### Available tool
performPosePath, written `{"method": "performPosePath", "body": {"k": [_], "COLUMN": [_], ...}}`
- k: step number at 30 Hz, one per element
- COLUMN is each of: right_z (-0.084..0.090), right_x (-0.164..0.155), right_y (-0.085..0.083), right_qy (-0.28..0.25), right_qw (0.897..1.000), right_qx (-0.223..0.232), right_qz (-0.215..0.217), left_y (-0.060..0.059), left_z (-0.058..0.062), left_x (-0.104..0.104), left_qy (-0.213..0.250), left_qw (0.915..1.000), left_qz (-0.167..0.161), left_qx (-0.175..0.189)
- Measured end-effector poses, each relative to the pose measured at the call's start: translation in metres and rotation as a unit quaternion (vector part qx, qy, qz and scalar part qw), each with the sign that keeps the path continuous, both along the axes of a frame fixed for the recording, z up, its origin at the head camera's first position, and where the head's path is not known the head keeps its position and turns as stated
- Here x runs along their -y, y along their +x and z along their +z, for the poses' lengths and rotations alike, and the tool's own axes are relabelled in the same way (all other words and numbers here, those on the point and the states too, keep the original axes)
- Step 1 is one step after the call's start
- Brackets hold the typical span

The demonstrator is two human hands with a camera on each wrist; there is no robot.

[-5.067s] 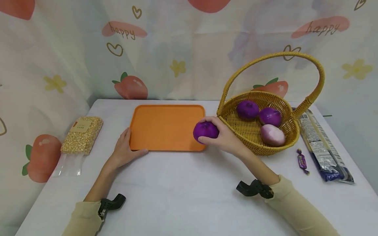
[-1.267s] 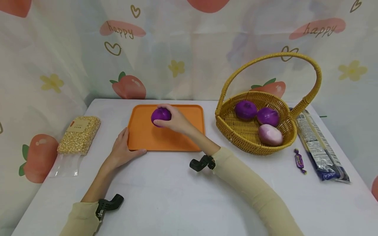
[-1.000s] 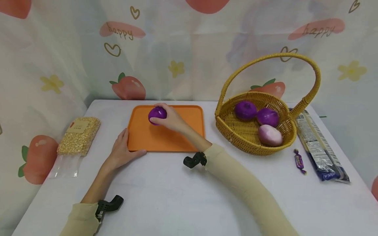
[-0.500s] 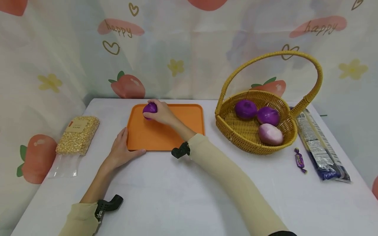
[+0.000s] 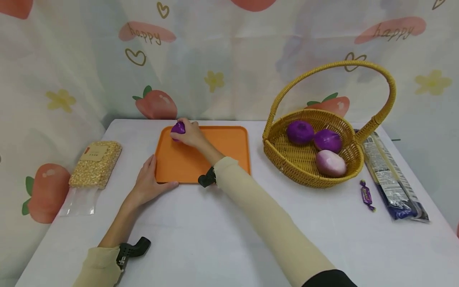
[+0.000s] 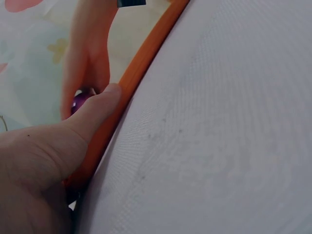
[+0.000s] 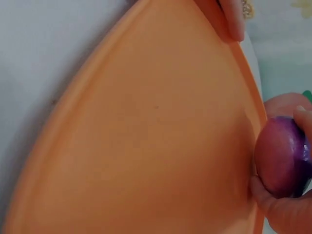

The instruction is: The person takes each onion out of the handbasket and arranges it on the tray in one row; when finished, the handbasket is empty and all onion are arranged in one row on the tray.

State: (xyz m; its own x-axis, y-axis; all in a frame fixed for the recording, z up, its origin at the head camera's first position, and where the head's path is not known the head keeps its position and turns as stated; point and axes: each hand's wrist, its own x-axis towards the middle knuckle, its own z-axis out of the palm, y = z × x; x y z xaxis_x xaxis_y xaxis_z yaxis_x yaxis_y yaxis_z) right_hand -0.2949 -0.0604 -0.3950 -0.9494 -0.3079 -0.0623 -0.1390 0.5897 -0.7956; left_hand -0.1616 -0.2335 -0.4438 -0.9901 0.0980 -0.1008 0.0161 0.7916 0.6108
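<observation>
My right hand (image 5: 189, 134) grips a purple onion (image 5: 177, 128) at the far left corner of the orange tray (image 5: 229, 148). The right wrist view shows the onion (image 7: 283, 157) held between thumb and fingers just above the tray floor (image 7: 146, 146). My left hand (image 5: 148, 183) rests on the table at the tray's near left corner, thumb along its front rim (image 6: 146, 63), fingers straight. A wicker basket (image 5: 303, 171) to the right holds two purple onions (image 5: 300, 132) and a pale pink one (image 5: 330, 163).
A bag of corn kernels (image 5: 96, 164) lies at the left of the white table. A dark blue packet (image 5: 391, 179) and a wrapped purple candy (image 5: 367, 195) lie right of the basket. A printed curtain hangs behind.
My right hand has carried the purple onion from beside the basket across the tray to its far left corner. The left hand has stayed at the tray's near corner.
</observation>
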Motion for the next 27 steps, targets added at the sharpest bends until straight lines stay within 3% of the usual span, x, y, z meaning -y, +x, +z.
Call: {"method": "performPosePath", "body": {"k": [10, 27], "right_z": [-0.0080, -0.0100], "right_x": [0.0053, 0.0054], "right_y": [0.0003, 0.0031], "right_qy": [0.071, 0.062], "right_qw": [0.997, 0.998], "right_qx": [-0.010, 0.010], "right_qz": [0.001, -0.006], "left_y": [0.0001, 0.0015], "left_z": [0.0019, 0.0029], "left_x": [-0.0026, -0.0016], "left_qy": [-0.003, -0.004], "left_qw": [0.9999, 1.0000], "left_qz": [0.008, 0.003], "left_qx": [0.007, 0.001]}}
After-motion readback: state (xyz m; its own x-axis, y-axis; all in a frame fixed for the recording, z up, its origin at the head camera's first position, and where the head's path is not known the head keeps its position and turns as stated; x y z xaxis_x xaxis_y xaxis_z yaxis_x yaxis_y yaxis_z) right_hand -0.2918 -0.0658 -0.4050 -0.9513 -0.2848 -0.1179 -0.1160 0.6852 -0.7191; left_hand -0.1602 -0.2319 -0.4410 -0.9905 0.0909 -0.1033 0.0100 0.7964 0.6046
